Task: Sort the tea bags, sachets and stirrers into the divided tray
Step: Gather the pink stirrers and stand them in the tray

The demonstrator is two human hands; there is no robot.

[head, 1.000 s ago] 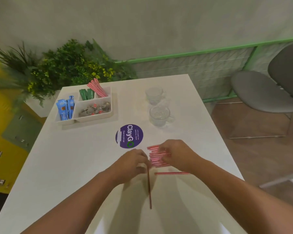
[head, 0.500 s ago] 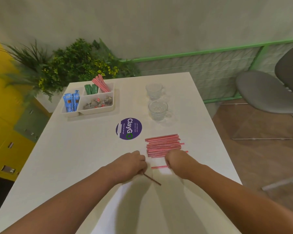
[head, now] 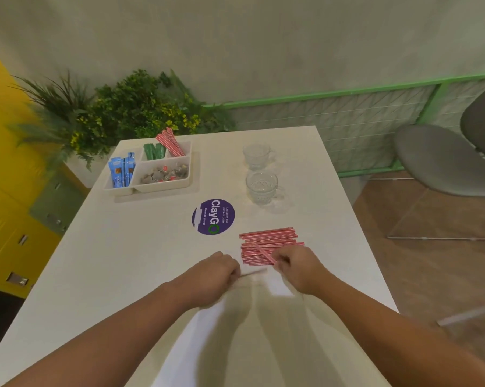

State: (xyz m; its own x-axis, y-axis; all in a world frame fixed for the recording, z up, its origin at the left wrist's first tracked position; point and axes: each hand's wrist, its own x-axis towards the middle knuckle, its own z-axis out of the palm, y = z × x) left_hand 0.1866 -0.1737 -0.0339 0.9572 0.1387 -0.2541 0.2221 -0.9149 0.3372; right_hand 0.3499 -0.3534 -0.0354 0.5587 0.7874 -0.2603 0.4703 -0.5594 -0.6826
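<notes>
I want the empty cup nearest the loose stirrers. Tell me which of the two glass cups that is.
It is the nearer glass cup, the one beside the purple sticker. The other cup stands farther back, level with the tray, farther from the stirrer pile.

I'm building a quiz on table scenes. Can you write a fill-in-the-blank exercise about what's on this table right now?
1. The blue sachets stand in the tray's ____ compartment.
2. The loose pile of red stirrers lies right of the ____ round sticker.
3. ____ glass cups stand beside the tray.
4. The right hand holds a single ____.

Missing words: leftmost; purple; Two; stirrer
</notes>
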